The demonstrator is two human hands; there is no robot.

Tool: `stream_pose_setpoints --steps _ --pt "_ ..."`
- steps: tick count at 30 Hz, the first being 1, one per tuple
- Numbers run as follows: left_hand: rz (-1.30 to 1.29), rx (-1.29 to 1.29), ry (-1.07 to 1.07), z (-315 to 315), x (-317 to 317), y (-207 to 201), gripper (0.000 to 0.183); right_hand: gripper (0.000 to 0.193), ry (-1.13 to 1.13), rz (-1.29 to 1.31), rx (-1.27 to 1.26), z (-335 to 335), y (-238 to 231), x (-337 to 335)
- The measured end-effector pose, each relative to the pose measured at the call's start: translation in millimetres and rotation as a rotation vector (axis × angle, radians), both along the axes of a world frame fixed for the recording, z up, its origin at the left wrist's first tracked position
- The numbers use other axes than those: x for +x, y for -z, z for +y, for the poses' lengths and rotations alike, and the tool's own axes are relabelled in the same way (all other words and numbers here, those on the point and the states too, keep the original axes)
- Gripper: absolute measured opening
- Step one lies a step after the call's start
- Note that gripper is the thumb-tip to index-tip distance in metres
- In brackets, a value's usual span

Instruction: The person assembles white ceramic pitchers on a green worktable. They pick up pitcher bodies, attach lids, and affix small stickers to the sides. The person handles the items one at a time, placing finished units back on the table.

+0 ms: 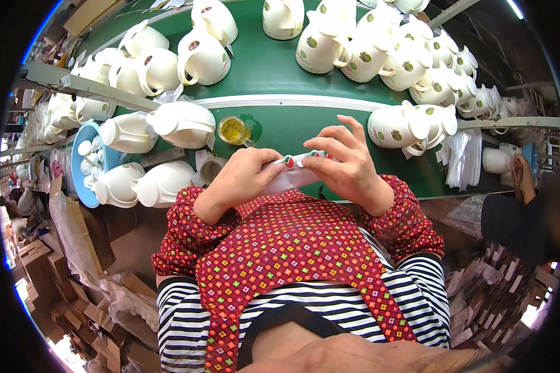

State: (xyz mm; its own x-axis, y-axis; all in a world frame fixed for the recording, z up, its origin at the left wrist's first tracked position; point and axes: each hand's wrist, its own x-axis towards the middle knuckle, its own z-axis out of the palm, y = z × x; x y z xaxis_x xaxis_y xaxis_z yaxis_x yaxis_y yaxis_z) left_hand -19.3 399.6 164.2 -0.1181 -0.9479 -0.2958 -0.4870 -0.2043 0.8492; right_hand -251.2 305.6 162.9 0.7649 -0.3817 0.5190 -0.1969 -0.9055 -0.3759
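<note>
In front of my chest, above the near edge of the green table, I hold a white sticker sheet with small round red and green stickers along its upper edge. My left hand pinches its left end between thumb and fingers. At the right end, the thumb and forefinger of my right hand close on the sheet, while the other fingers are raised and spread. Just beyond my left hand stands a glass mug of yellow liquid. A roll, perhaps tape, sits beside my left wrist.
Cream jugs with handles lie or stand to the left; more printed jugs crowd the right and far side. A blue basin holds white lids. Clear plastic bags hang off the right edge. A co-worker in dark clothing handles jugs at far right.
</note>
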Motion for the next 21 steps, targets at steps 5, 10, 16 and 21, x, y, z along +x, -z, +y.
stream_pose_setpoints --steps 5,10,16,21 --pt "-0.119 -0.064 -0.028 -4 -4 9 0.027 0.024 -0.03 -0.039 0.128 -1 -10 2" --pt "-0.127 -0.051 0.019 -8 -11 3 0.026 0.052 -0.032 0.022 0.265 -4 7 16" --pt "-0.021 0.038 0.009 -14 -5 6 0.025 0.061 -0.128 -0.1 0.296 -1 8 13" --pt "-0.117 -0.068 0.006 -9 -11 10 0.025 0.075 -0.004 -0.082 0.435 -11 -6 -2"
